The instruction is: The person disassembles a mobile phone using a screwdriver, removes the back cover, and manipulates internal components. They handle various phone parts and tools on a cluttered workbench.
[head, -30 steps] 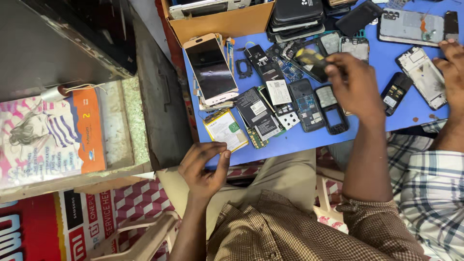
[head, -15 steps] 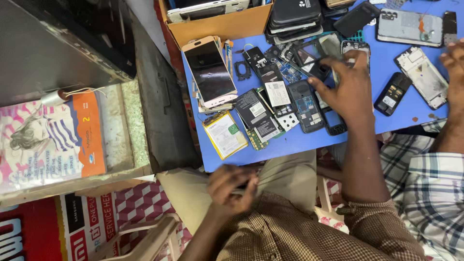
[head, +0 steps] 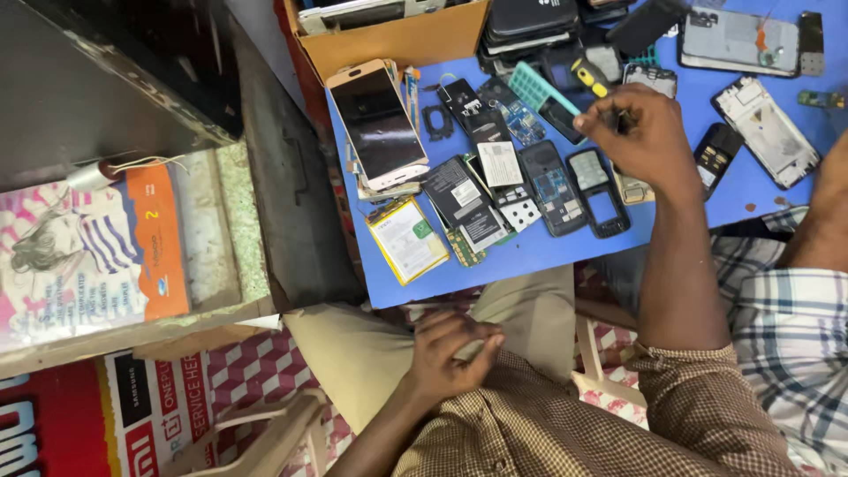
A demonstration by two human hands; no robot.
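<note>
My right hand (head: 643,134) reaches over the blue table (head: 548,252), its fingers pinched on a thin dark tool (head: 616,112). Under and beside it lie two opened black keypad phone shells (head: 599,193), a teal keypad piece (head: 533,86) and a yellow-handled screwdriver (head: 586,76). My left hand (head: 450,353) rests on my lap against the hem of my brown checked shirt, fingers curled in; I see nothing in it. A gold smartphone (head: 378,124) and a yellow-edged battery (head: 406,238) lie at the table's left end.
Another person's arm (head: 829,201) and plaid shirt (head: 786,327) are at the right. A cardboard box (head: 397,40) and stacked black cases (head: 530,22) stand at the back. A bare phone frame (head: 767,131) lies at the far right. A printed board (head: 88,256) leans left; a pale plastic chair (head: 265,433) stands below.
My left hand dropped from the table's front edge onto my lap and curled shut. My right hand shifted slightly toward the back of the table with the thin tool pinched.
</note>
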